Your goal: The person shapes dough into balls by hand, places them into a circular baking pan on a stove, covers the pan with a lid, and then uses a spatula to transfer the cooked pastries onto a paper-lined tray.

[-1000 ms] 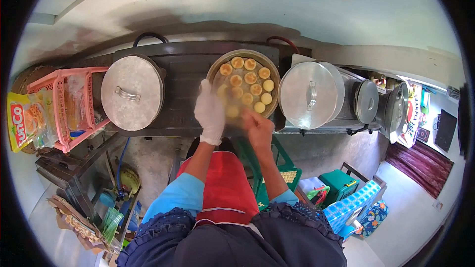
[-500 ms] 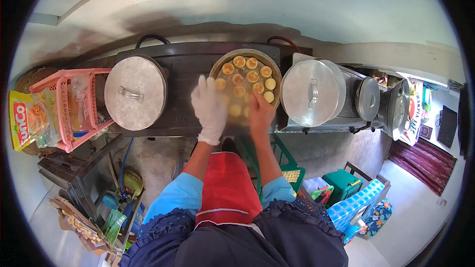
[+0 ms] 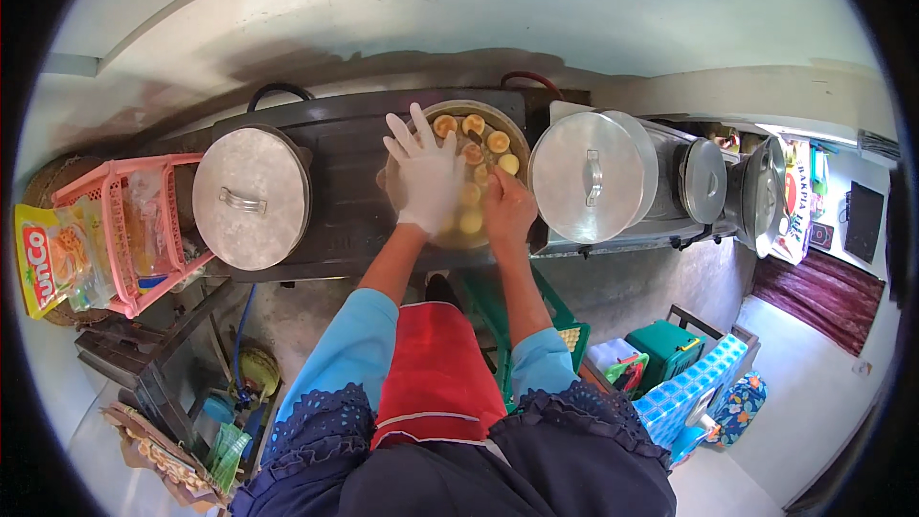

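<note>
A round metal pan sits on the dark stove, holding several small round cakes. Those at the far side are browned on top, while paler ones lie nearer me. My left hand, in a white glove, is over the pan's left part with its fingers spread, hiding some cakes. Whether its palm touches them, I cannot tell. Bare, my right hand is closed at the pan's right front, its fingertips among the cakes. What it grips is hidden. Haze blurs the cakes between my hands.
A lidded pot stands left on the stove, and a large lidded pot stands close right of the pan. Farther right are smaller lidded pots. A pink basket is at far left. A green crate stands below the stove.
My left hand has moved right and farther over the pan, its fingers spreading wider and covering more cakes. My right hand stays closed at the pan's right front. The view has shifted slightly.
</note>
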